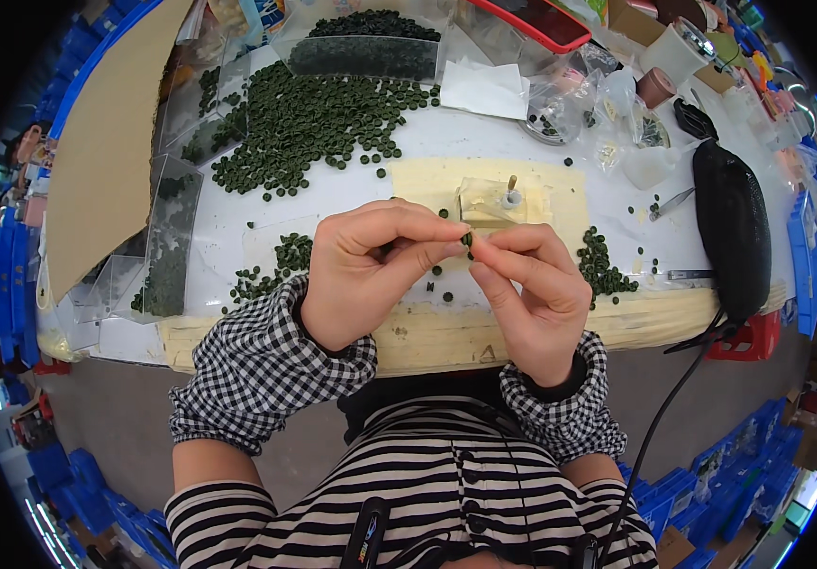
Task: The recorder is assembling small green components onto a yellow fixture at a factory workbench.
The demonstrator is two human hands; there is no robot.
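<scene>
My left hand (371, 266) and my right hand (536, 289) meet over the near part of the table. Between their fingertips is a small dark green round piece (467, 241), pinched by the left thumb and forefinger, with the right fingertips against it. Just beyond the hands sits a tape-wrapped block (490, 202) with a short upright peg (512, 190). Many like green pieces lie in a big heap (309, 119) at the far left. Smaller groups lie beside the left wrist (290, 254) and right of the right hand (601, 266).
Clear plastic bins (366, 59) hold more green pieces. A cardboard sheet (110, 142) stands at the left. Toward the back are folded white paper (484, 88) and a red-cased phone (541, 21). Tweezers (676, 202) and a black padded object with a cable (733, 228) lie right.
</scene>
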